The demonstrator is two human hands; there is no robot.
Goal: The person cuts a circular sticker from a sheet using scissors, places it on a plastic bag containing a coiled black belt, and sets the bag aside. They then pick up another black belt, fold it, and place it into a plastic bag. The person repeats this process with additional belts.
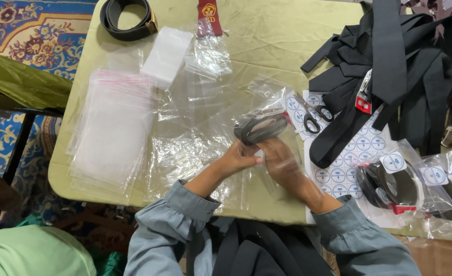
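A rolled black belt (pixel 261 128) sits inside a clear plastic bag (pixel 274 110) over the middle of the table. My left hand (pixel 241 157) grips the bag's near edge just below the belt. My right hand (pixel 282 163) is partly inside or under the same bag, fingers against the belt. Both arms wear grey sleeves.
A stack of clear zip bags (pixel 113 128) lies at the left on the yellow-green table (pixel 267 36). Scissors (pixel 312 115) and a sticker sheet (pixel 346 153) lie to the right, beside a heap of black belts (pixel 400 66). Bagged belts (pixel 400 186) lie at the right edge. A coiled belt (pixel 127 18) is far left.
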